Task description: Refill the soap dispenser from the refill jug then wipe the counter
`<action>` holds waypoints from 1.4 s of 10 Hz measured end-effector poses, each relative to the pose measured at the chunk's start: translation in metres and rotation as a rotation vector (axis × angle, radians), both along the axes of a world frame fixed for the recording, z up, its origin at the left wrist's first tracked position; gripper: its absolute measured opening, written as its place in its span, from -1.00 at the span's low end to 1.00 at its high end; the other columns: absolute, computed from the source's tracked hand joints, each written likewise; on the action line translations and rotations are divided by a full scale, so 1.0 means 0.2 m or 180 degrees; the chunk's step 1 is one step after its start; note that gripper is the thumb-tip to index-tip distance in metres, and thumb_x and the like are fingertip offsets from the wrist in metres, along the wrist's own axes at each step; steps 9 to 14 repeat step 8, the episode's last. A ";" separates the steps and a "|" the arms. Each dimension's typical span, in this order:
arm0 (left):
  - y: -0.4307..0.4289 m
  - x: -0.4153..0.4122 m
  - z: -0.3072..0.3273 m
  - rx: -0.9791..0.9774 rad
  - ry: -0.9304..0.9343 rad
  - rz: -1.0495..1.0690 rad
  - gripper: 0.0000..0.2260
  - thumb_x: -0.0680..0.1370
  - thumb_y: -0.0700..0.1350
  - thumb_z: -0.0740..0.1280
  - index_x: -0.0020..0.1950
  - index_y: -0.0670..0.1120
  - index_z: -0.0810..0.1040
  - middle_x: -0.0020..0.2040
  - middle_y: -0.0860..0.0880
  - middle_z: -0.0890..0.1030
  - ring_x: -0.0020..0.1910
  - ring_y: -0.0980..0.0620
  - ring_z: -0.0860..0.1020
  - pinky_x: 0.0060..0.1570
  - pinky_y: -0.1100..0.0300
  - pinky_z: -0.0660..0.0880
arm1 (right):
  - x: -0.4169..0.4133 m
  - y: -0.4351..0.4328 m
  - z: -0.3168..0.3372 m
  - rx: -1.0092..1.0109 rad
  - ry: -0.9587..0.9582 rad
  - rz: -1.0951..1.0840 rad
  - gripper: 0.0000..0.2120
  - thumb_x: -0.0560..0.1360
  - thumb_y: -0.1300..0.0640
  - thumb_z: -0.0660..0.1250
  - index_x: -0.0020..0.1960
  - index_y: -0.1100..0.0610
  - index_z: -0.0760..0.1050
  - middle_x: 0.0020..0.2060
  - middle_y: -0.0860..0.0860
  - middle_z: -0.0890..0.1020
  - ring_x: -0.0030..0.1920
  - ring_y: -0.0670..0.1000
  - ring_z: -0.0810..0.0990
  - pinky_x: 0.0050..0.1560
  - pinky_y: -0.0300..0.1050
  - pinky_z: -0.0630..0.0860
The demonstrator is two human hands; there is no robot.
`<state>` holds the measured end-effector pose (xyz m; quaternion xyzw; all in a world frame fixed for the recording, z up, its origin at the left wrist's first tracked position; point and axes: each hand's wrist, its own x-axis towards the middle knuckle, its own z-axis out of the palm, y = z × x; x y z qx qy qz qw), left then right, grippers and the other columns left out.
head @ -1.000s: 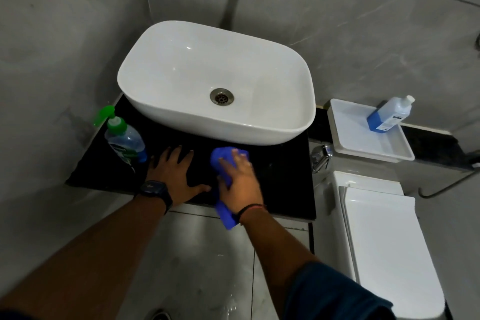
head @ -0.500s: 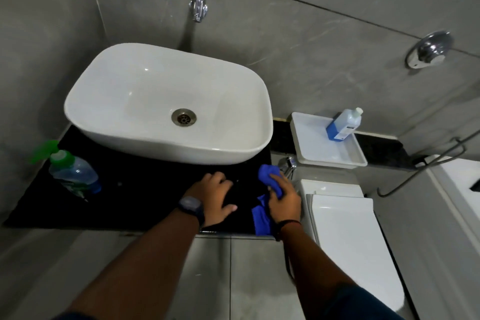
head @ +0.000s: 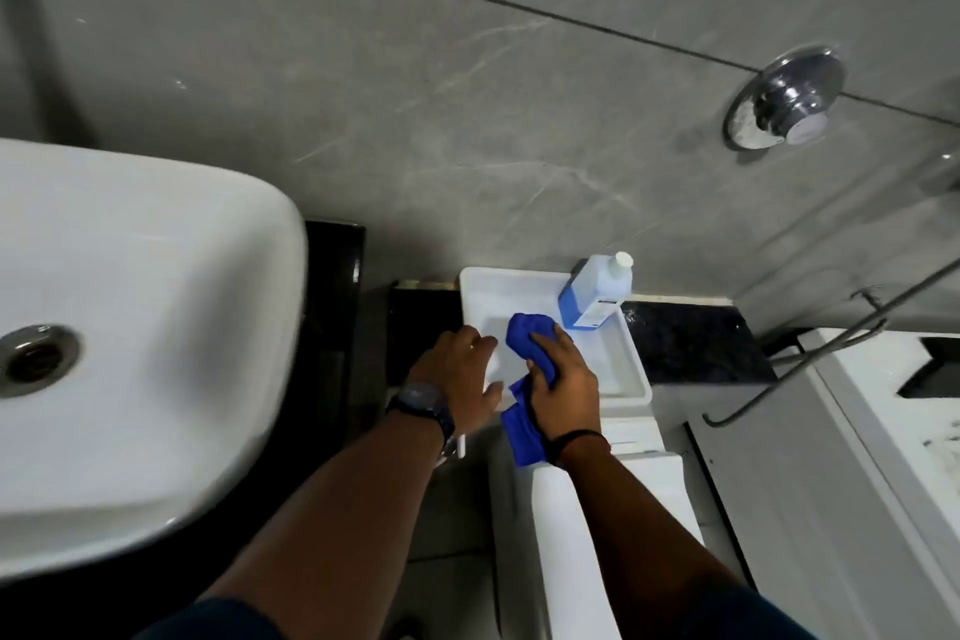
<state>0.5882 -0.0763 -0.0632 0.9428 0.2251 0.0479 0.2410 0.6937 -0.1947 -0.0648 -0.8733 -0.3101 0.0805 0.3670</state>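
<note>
Over a white tray [head: 631, 369] — right hand [head: 563, 379] clutched a blue cloth [head: 527, 327], left hand [head: 462, 374] lay open; a jug [head: 597, 294] stood inside.

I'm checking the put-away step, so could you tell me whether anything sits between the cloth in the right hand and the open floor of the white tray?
Nothing visible blocks it. The right hand holds the blue cloth over the white tray. The refill jug stands at the tray's far right corner, and the left hand rests at its left edge.
</note>
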 end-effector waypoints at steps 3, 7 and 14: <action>0.28 0.50 -0.38 0.0477 0.0134 0.0277 -0.45 0.49 0.06 0.25 0.42 -0.11 0.22 0.46 -0.12 0.20 0.39 -0.15 0.22 0.31 0.01 0.25 | 0.55 0.33 -0.40 -0.0666 0.0434 0.0218 -0.53 0.52 0.29 0.22 0.40 0.04 0.36 0.40 0.04 0.39 0.27 0.10 0.46 0.13 -0.43 0.28; 0.35 0.51 -0.49 0.0415 -0.0048 0.0256 -0.50 0.54 0.02 0.21 0.44 -0.12 0.23 0.49 -0.13 0.19 0.44 -0.15 0.17 0.40 0.01 0.12 | 0.51 0.40 -0.53 -0.0826 -0.0118 0.0177 -0.45 0.48 -0.06 0.31 0.42 0.07 0.32 0.48 0.12 0.26 0.49 0.17 0.14 0.46 0.08 0.17; 0.36 0.49 -0.38 0.0376 -0.0123 0.0324 -0.50 0.52 0.03 0.22 0.42 -0.10 0.26 0.46 -0.12 0.24 0.38 -0.15 0.26 0.33 -0.02 0.24 | 0.51 0.39 -0.39 -0.0118 -0.0125 -0.0110 -0.52 0.47 0.04 0.36 0.35 0.14 0.42 0.38 0.15 0.42 0.41 0.18 0.30 0.41 0.04 0.26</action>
